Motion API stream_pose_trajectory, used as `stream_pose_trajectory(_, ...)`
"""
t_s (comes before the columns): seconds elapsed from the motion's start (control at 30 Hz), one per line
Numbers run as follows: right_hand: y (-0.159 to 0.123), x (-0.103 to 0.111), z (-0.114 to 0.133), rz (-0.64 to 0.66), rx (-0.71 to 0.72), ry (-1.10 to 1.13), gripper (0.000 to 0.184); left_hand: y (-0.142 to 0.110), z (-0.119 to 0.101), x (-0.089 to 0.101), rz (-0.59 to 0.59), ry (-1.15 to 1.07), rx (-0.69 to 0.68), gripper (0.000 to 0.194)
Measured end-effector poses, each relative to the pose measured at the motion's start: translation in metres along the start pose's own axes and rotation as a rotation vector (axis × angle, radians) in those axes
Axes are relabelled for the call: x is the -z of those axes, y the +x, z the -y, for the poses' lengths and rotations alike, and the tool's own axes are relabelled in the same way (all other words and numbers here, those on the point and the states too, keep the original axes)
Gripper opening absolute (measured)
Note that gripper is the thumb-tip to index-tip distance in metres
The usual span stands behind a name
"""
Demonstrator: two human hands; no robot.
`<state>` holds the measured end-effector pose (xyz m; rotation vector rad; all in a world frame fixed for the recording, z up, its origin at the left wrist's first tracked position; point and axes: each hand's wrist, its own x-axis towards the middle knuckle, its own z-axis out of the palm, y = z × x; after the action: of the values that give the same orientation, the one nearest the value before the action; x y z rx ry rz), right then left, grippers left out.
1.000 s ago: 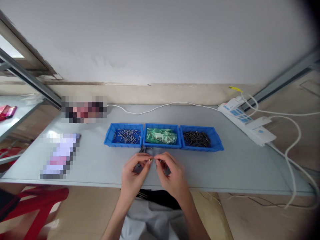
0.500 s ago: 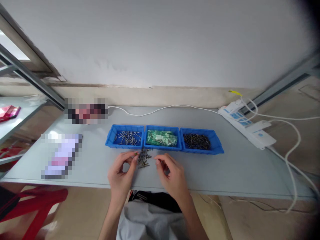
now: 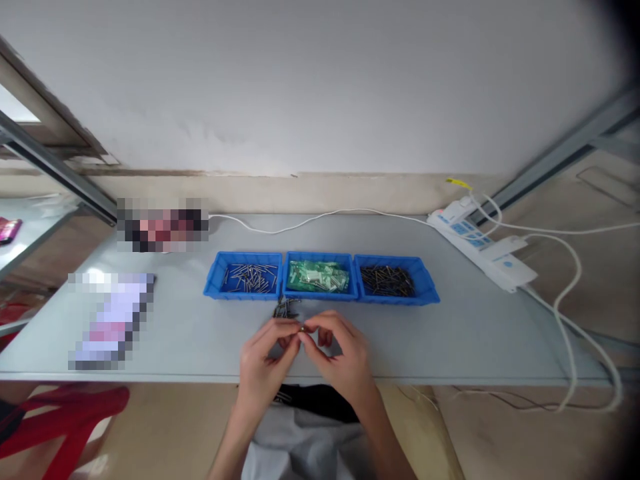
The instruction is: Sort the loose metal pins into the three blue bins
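Note:
My left hand (image 3: 267,353) and my right hand (image 3: 343,353) meet fingertip to fingertip above the near part of the table. Both are closed in a pinch around a small brass-coloured metal piece (image 3: 302,329), mostly covered by the fingers, so its exact shape cannot be made out. Just beyond my left fingers lies a loose pile of screws (image 3: 286,308), partly hidden by the hand. Behind it stand three blue bins in a row: the left bin (image 3: 213,285) holds silver screws, the middle bin (image 3: 285,292) green-and-clear packets, the right bin (image 3: 427,287) dark screws.
A white power strip (image 3: 480,247) with cables lies at the right of the grey table (image 3: 190,340). One white cable (image 3: 320,217) runs along the back. Blurred-out objects lie at the left, one phone-like (image 3: 113,320). A red stool (image 3: 75,420) stands below left.
My hands, apart before, have come together. The left moved right from beside the screw pile with the small brass-coloured piece; the right now pinches at it too. The view has shifted slightly.

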<state>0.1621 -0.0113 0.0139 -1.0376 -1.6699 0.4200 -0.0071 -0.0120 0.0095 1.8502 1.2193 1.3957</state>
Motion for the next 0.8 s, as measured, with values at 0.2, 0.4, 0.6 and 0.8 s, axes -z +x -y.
stream_pose_trajectory(0.2,-0.002,0.002,0.002,-0.047,0.014,-0.022,0.01,0.0,0.001,0.003,0.019,0.016,0.054,0.008)
stream_pose_trajectory(0.4,0.027,0.048,-0.008,-0.479,-0.148,-0.307,0.008,-0.009,0.009,0.005,-0.103,0.009,0.175,0.016)
stream_pose_trajectory(0.6,0.014,0.066,-0.035,-0.538,-0.24,-0.507,0.027,-0.007,0.007,0.016,-0.305,-0.024,0.313,0.03)
stream_pose_trajectory(0.8,-0.017,0.056,-0.042,-0.292,-0.273,-0.348,0.026,0.061,0.019,0.069,-0.204,0.434,0.126,0.014)
